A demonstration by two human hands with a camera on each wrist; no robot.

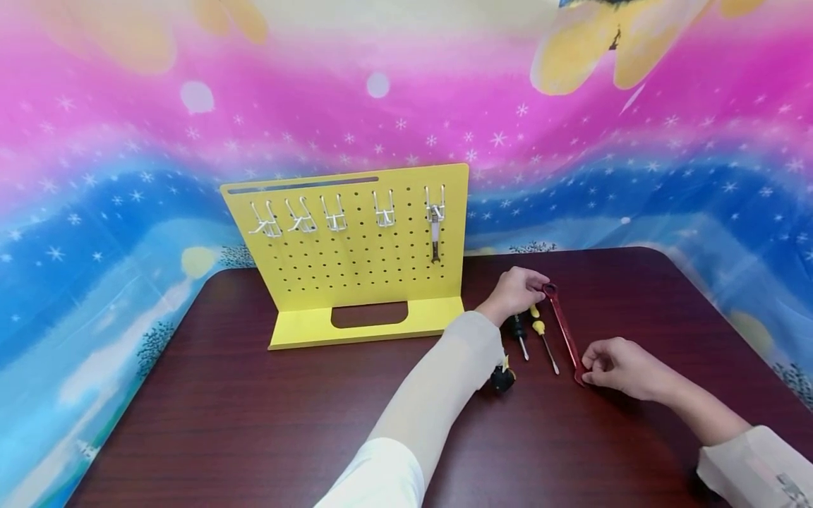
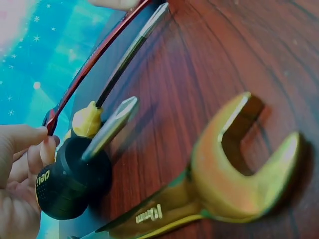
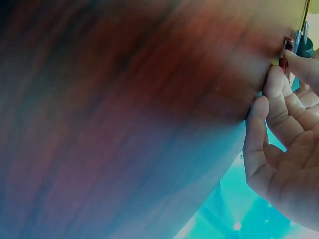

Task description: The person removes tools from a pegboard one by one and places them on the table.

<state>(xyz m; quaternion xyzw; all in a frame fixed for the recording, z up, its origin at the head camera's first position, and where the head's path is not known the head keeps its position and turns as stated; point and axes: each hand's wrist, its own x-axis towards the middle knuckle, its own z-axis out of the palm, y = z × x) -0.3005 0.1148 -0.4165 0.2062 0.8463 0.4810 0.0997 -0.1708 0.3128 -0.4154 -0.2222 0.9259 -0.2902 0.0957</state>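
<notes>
A long red wrench (image 1: pixel 564 328) lies at the right of the table between both hands. My left hand (image 1: pixel 517 291) pinches its ring end between thumb and finger, with the arm reaching across the table. At the near, open-jawed end, my right hand (image 1: pixel 625 367) pinches it with thumb and fingertips. Left of the wrench lie a yellow-handled screwdriver (image 1: pixel 540 331) and a black-handled screwdriver (image 1: pixel 520 335), the handles partly covered by the left hand. A gold open-end wrench (image 2: pixel 219 184) lies close by in the left wrist view; the left sleeve mostly hides it from above.
A yellow pegboard (image 1: pixel 368 261) stands on the dark wood table (image 1: pixel 305 423), with several white hooks along its top. From its rightmost hook hangs a small wrench (image 1: pixel 435 236). A small black object (image 1: pixel 503 379) shows beside the left sleeve. A colourful printed cloth (image 1: pixel 406 113) surrounds the table.
</notes>
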